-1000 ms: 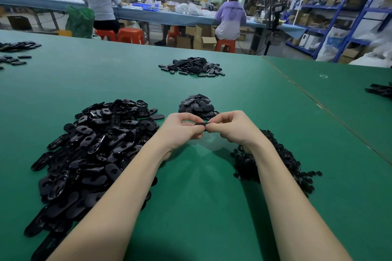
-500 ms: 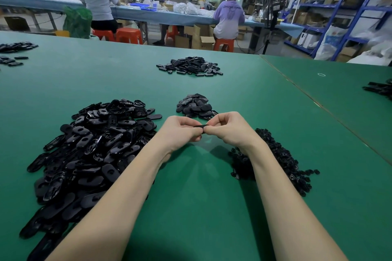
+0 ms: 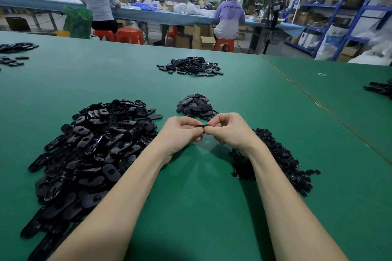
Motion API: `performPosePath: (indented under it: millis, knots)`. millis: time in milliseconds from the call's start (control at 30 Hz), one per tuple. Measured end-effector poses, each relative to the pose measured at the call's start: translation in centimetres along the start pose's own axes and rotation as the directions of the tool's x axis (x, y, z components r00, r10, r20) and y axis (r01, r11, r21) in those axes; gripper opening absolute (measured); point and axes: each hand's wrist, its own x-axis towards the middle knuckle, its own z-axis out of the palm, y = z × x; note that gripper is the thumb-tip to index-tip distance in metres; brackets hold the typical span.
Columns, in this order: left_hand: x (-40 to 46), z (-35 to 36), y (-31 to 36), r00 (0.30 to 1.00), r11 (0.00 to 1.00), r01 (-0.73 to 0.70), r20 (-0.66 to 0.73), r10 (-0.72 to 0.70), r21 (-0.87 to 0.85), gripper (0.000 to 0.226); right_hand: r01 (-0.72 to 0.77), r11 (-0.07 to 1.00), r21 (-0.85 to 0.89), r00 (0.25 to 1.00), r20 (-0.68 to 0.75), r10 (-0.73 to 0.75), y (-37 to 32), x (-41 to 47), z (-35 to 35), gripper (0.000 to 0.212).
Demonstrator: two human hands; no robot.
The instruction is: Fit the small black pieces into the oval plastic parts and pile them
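My left hand (image 3: 181,131) and my right hand (image 3: 230,129) meet above the green table, both pinching one black oval plastic part (image 3: 201,126) between their fingertips. Only the part's thin edge shows; whether a small piece sits in it is hidden. A big heap of black oval parts (image 3: 91,150) lies to the left. A heap of small black pieces (image 3: 282,154) lies to the right, partly behind my right forearm. A small pile of oval parts (image 3: 196,106) sits just beyond my hands.
Another pile of black parts (image 3: 191,66) lies farther back on the green table (image 3: 191,207). More black parts lie at the far left (image 3: 14,47) and on the adjoining table at the right (image 3: 379,89). Several people sit at a long bench behind.
Both hands stay together on the same oval part with only small finger movements. The view has shifted slightly.
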Motion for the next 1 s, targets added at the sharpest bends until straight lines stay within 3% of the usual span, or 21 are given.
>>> performPosePath:
  millis: [167, 333, 433, 567, 733, 1000]
  knots:
    - [0.0, -0.7, -0.1, 0.989, 0.958, -0.148, 0.043, 0.141, 0.247, 0.022, -0.044, 0.996, 0.082, 0.999, 0.015, 0.043, 0.2, -0.2, -0.9, 0.009]
    - [0.3, -0.5, -0.3, 0.949, 0.800, -0.285, 0.036, 0.315, 0.528, 0.018, -0.048, 0.991, 0.123, 0.999, 0.017, 0.047, 0.6, 0.0, -1.2, 0.011]
    - [0.7, -0.6, -0.3, 0.933, 0.727, -0.304, 0.039, 0.357, 0.616, 0.014, -0.022, 0.999, -0.049, 0.996, -0.092, 0.017, 0.9, 0.4, -1.0, 0.020]
    - [2.9, -0.8, 0.8, 0.900, 0.699, -0.274, -0.079, 0.428, 0.661, 0.014, 0.001, 0.958, -0.286, 0.964, -0.255, -0.078, 1.4, 0.9, -0.3, 0.033]
    - [6.9, -0.4, 2.7, 0.857, 0.589, -0.196, -0.155, 0.491, 0.784, 0.012, 0.053, 0.957, -0.286, 0.938, -0.314, -0.146, 1.6, 0.9, -0.1, 0.037]
    - [10.3, 0.1, 2.6, 0.915, 0.465, -0.083, -0.118, 0.386, 0.881, 0.011, 0.052, 0.963, -0.266, 0.940, -0.311, -0.137, 2.0, 1.0, -0.3, 0.037]
